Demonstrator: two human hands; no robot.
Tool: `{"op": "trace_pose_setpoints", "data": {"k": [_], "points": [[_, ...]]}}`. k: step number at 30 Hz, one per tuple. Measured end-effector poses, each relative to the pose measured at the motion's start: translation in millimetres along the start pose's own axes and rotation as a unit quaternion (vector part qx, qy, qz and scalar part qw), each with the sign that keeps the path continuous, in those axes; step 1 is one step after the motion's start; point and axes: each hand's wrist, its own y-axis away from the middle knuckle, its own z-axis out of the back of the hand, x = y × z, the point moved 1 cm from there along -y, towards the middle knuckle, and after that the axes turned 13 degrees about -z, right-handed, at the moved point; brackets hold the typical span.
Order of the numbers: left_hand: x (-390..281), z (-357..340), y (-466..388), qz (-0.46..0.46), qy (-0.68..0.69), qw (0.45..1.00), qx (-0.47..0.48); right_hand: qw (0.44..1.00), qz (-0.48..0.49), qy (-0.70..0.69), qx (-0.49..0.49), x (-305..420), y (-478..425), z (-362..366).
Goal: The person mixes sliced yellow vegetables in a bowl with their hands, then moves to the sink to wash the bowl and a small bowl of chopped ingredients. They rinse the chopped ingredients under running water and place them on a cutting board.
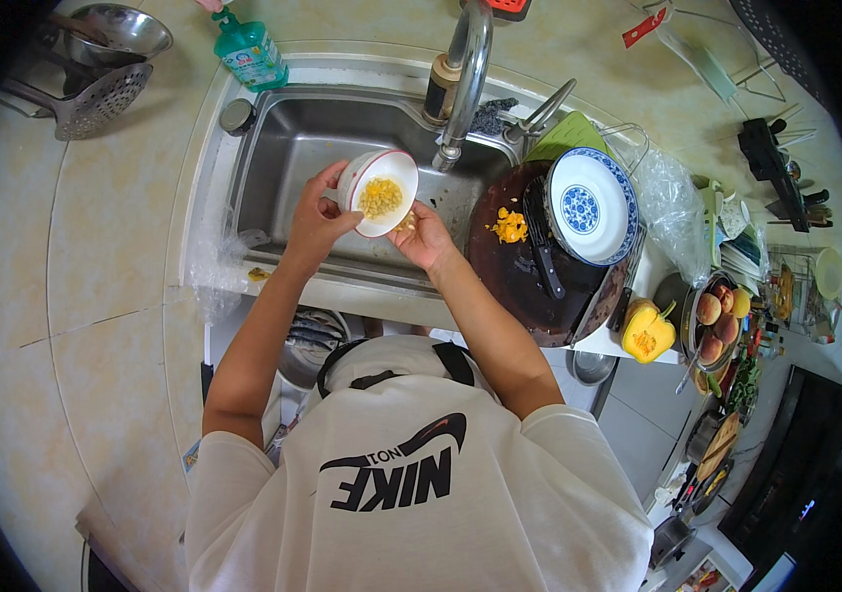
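My left hand grips a small white bowl with a red rim, tilted over the steel sink. Pale pumpkin seeds with bits of orange pulp lie inside it. Just below the bowl's rim, my right hand is cupped palm up with some seeds in it; its fingers are partly hidden behind the bowl. Right of the sink, a round dark chopping board carries orange pulp, a black-handled peeler or knife and a blue-and-white bowl.
The chrome faucet arches over the sink. A green soap bottle stands behind its left corner. A cut yellow pumpkin sits beside a bowl of peaches. Below the counter, fish lie in a metal basin. Plastic film lies at the sink's left edge.
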Motion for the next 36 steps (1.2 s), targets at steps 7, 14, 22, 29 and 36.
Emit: {"op": "trace_pose_setpoints", "data": {"k": [7,14,22,29,36], "points": [[3.7,0.6,-1.2,-0.025,-0.033,0.999,0.012,1.0,0.001,-0.009,0.011,0.3,1.3,-2.5],[3.8,-1.1,-2.2,-0.051,-0.043,0.998,0.003,1.0,-0.006,-0.027,0.007,0.4,1.1,-1.4],[0.1,-2.2,-2.6,-0.07,-0.101,0.992,0.011,1.0,-0.007,-0.016,0.012,-0.7,1.4,-3.9],[-8.4,-4.7,-2.4,-0.095,-0.132,0.986,0.023,1.0,0.003,-0.005,0.002,-3.3,1.1,-4.6],[-9.4,-5.2,-1.6,-0.092,-0.134,0.986,0.023,1.0,-0.002,-0.024,-0.019,-4.4,4.0,-6.6]]}}
